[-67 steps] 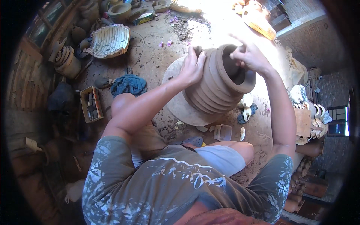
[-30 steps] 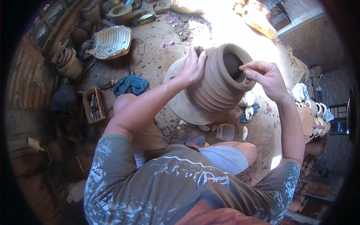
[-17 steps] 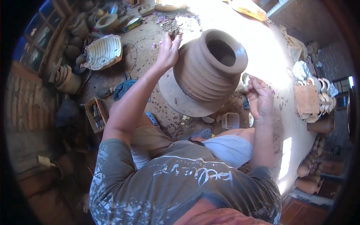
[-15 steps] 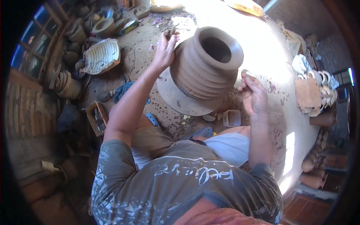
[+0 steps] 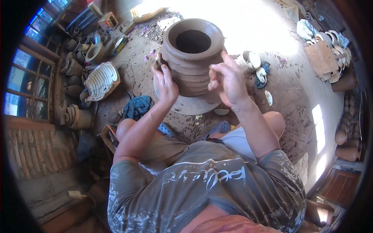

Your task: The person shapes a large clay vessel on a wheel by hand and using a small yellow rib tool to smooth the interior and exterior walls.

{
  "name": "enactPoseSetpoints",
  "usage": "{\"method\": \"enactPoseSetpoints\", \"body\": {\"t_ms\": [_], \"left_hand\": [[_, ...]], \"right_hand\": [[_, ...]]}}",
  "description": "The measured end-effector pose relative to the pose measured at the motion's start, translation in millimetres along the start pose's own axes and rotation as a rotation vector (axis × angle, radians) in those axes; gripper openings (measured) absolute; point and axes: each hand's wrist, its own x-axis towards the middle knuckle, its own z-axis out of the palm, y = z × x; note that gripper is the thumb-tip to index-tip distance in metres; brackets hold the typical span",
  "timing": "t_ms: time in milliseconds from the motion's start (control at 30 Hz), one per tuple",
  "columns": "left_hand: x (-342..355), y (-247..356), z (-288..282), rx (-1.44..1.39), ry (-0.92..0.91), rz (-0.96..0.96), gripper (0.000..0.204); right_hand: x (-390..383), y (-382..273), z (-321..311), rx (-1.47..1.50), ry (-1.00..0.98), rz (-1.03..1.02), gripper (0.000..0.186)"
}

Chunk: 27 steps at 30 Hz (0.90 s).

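Observation:
A big brown clay pot [image 5: 189, 73] with a wide mouth and ridged, coil-like walls stands upright on a round grey wheel disc [image 5: 196, 106] before me. My left hand [image 5: 166, 84] is by the pot's left wall, its fingers closed around a small dark clay-coloured piece [image 5: 159, 60], partly hidden. On the other side, my right hand [image 5: 230, 79] reaches the pot just under its rim. Its index finger is stretched up against the clay, while the other fingers curl loosely; nothing shows in them.
Beside the wheel on the right are a pale tub [image 5: 248, 62] and a dark cloth [image 5: 261, 79]. A blue-green cloth [image 5: 138, 106] and a ribbed pale mould [image 5: 102, 80] lie left. Several pots line the left wall; clay crumbs litter the floor [image 5: 186, 132].
My right hand has come in from beside the pot to touch its wall. My left hand has moved lower along the left side. The view has shifted, placing the pot further left.

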Motion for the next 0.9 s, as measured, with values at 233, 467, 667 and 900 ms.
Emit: {"method": "enactPoseSetpoints", "body": {"t_ms": [233, 467, 667, 900], "left_hand": [[-46, 36, 4, -0.071, -0.141, -0.029, 0.068], [-68, 74, -12, -0.459, -0.274, -0.205, 0.058], [-74, 85, -29, -0.579, -0.594, -0.282, 0.044], [-63, 89, -19, -0.473, -0.831, -0.348, 0.052]], "right_hand": [[-14, 18, 23, -0.013, -0.005, -0.006, 0.098], [-27, 32, 11, -0.385, -0.111, -0.002, 0.063], [-40, 18, -12, -1.046, -0.202, -0.798, 0.038], [-48, 22, -31, -1.322, -0.398, -0.910, 0.036]]}}
